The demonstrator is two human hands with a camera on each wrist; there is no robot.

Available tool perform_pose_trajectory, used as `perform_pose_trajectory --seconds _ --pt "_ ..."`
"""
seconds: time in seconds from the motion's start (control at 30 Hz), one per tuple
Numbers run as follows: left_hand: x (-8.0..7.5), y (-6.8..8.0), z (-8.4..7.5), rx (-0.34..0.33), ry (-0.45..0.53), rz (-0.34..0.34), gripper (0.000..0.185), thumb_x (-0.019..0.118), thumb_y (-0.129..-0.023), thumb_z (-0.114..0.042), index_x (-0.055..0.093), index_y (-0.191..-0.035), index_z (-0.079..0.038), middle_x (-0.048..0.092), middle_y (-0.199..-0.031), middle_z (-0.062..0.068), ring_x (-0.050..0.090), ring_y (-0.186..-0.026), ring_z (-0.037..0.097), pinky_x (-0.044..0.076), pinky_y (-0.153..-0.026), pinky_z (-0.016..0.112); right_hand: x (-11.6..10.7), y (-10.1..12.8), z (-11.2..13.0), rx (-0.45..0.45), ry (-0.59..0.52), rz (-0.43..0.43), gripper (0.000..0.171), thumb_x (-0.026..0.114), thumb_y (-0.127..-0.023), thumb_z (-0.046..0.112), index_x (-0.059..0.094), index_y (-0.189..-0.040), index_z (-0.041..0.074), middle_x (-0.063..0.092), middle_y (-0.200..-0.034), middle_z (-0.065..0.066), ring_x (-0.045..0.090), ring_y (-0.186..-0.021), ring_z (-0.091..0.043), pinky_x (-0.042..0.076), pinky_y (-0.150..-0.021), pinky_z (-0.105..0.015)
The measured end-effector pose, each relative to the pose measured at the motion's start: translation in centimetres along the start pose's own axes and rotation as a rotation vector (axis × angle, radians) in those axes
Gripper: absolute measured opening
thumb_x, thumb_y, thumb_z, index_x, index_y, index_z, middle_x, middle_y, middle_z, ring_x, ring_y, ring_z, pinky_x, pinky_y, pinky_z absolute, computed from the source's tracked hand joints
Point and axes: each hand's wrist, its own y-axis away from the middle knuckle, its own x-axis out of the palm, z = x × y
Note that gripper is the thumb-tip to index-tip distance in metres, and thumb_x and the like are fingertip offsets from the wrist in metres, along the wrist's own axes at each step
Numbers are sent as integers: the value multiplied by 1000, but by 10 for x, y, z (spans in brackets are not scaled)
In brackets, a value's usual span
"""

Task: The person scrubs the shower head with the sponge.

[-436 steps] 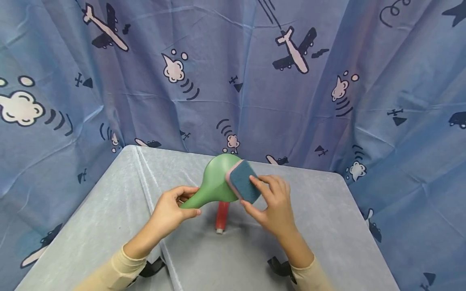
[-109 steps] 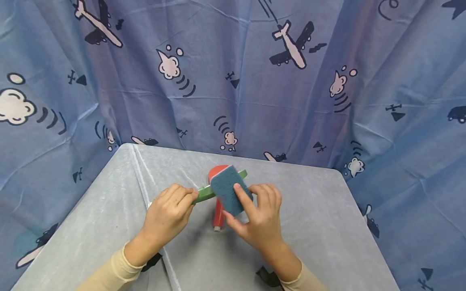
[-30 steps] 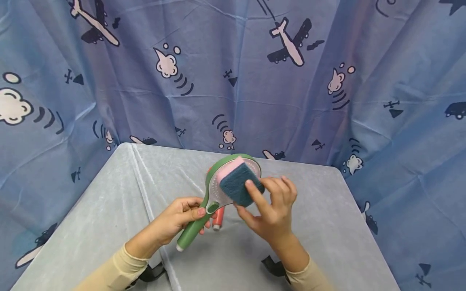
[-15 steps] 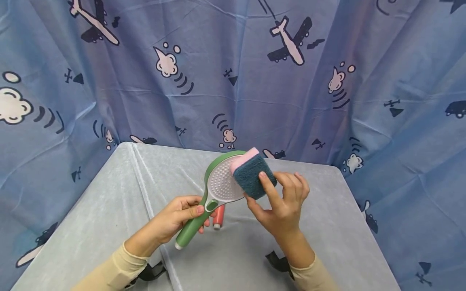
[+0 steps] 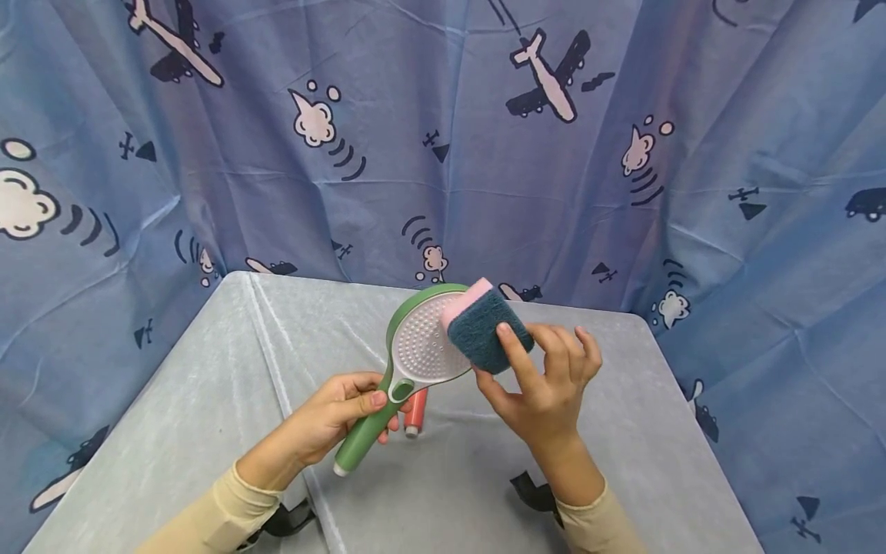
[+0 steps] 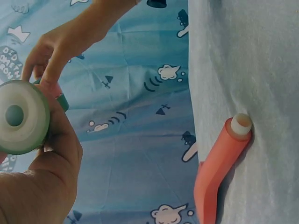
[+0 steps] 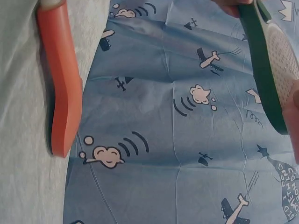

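You are gripping the green shower head (image 5: 415,355) by its handle in your left hand (image 5: 339,412), while your right hand (image 5: 547,385) is pinching the sponge (image 5: 484,327) against its nozzle face, mid-scrub. Next, I judge, keep the sponge flat under your fingertips and sweep across the face.

The red shower head (image 5: 416,410) lies mostly hidden under the green shower head (image 5: 415,350) that the left hand (image 5: 339,415) grips; only its handle end shows below the grip. The sponge (image 5: 484,327) pinched by the right hand (image 5: 547,385) covers the green head's far rim. The right wrist view cuts off the sponge and most of that hand.
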Motion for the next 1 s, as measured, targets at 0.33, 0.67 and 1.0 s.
perform_pose_trajectory --seconds 0.33,0.67,1.0 --pt "-2 -1 2 41 50 45 24 48 -108 -9 61 -126 2 73 -113 9 72 -92 15 62 -79 31 2 5 2 -250 -156 164 38 73 -85 33 73 -118 14 66 -108 -19 56 -99 -36 34 -99 -61" --pt "0 -2 1 35 33 52 25 52 -107 -11 59 -128 2 74 -108 11 74 -94 19 63 -82 36 -7 -2 -10 25 -73 51 41 75 -87 37 74 -117 9 64 -103 -22 55 -95 -40 34 -99 -62" --pt "-3 -1 1 73 46 50 24 51 -108 -11 58 -128 0 72 -114 11 73 -98 20 61 -89 37 1 5 0 -179 -125 152 38 73 -86 33 73 -119 14 67 -109 -19 56 -100 -37 32 -102 -62"
